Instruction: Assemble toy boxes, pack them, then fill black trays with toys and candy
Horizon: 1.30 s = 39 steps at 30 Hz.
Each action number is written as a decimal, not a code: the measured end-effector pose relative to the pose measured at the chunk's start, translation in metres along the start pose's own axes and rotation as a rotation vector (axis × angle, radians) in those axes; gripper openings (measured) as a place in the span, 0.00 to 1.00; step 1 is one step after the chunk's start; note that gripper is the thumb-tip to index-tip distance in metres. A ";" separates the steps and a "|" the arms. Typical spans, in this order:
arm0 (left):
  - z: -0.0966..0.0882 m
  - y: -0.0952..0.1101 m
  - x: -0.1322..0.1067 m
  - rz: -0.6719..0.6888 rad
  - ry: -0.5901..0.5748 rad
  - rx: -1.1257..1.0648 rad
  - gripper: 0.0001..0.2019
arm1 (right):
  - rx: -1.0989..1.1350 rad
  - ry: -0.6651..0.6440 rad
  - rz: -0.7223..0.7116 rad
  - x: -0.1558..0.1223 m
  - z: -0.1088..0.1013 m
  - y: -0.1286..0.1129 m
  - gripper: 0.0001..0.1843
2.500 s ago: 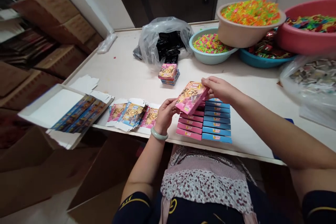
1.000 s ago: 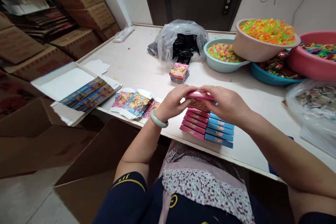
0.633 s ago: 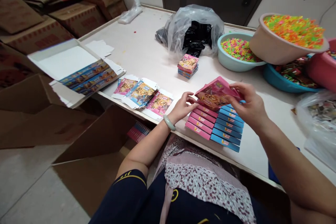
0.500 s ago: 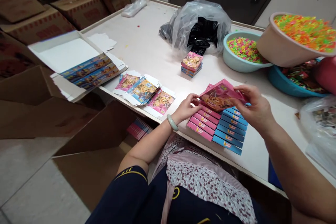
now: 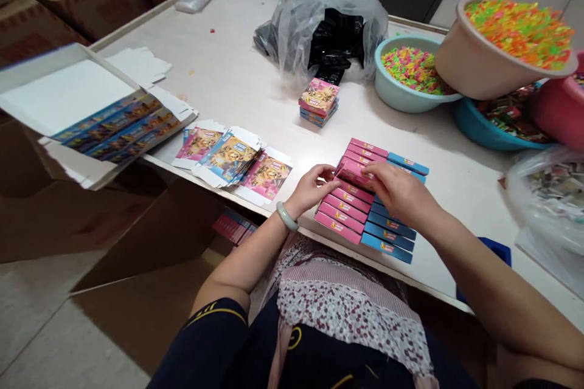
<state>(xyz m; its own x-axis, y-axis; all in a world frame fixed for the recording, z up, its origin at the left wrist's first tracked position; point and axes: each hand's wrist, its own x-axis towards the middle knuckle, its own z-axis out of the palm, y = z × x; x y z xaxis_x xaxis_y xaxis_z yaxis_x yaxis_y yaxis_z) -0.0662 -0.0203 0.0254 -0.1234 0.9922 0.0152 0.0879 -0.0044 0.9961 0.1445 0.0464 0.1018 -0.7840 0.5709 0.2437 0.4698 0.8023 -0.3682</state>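
Note:
Two side-by-side rows of thin boxes on edge, pink boxes (image 5: 340, 213) at left and blue boxes (image 5: 387, 247) at right, stand at the table's front edge. Among the pink ones, one pink box (image 5: 354, 172) sits slightly raised. My right hand (image 5: 404, 194) pinches its right end from above, covering part of the blue row. At its left end, my left hand (image 5: 314, 188), wearing a pale bangle, has thumb and forefinger closed on the corner. Left of my hands lie flat printed cartons (image 5: 230, 155) in pink and blue. Behind the rows is a short stack of boxes (image 5: 319, 97).
A clear plastic bag (image 5: 292, 30) with black packets stands at the back. Basins of bright small pieces, a pale blue basin (image 5: 392, 94) and a beige basin (image 5: 469, 67), crowd the right. An open display carton (image 5: 98, 79) overhangs the left edge. Below is an open cardboard box (image 5: 132, 292).
The pink box, earlier held tilted above the rows with its printed face showing, is now lowered upright into the pink row. Both hands came down with it. The view shifted slightly.

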 end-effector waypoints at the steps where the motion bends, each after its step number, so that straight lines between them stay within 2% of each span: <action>1: 0.000 0.001 0.000 -0.001 -0.001 0.005 0.14 | -0.020 -0.019 0.003 0.001 -0.002 -0.001 0.16; 8: 0.005 0.003 -0.006 0.002 0.028 0.009 0.12 | -0.269 -0.097 -0.136 0.014 -0.015 0.001 0.24; 14: 0.003 -0.012 -0.017 -0.008 0.086 -0.131 0.13 | -0.182 -0.120 -0.174 0.004 0.003 0.016 0.21; 18: -0.006 -0.023 -0.026 -0.001 0.132 -0.159 0.12 | -0.165 -0.119 -0.154 -0.006 0.005 0.015 0.25; 23: -0.008 -0.024 -0.033 0.115 -0.006 -0.179 0.08 | -0.181 -0.151 -0.150 0.000 -0.002 0.012 0.33; 29: -0.007 -0.022 -0.033 0.156 -0.037 -0.155 0.08 | -0.117 -0.251 -0.182 0.006 0.009 0.008 0.36; 35: -0.013 -0.022 -0.030 0.170 -0.090 -0.088 0.07 | -0.266 -0.115 -0.093 0.000 0.017 0.004 0.39; 39: -0.018 -0.017 -0.026 0.248 -0.051 -0.008 0.07 | -0.252 -0.099 -0.066 0.000 0.016 -0.005 0.38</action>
<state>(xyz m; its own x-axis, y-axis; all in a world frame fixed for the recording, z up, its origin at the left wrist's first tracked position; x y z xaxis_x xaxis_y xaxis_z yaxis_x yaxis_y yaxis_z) -0.0822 -0.0478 0.0100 -0.0492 0.9656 0.2552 0.1018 -0.2493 0.9631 0.1359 0.0393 0.0891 -0.8466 0.5058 0.1659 0.4924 0.8625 -0.1166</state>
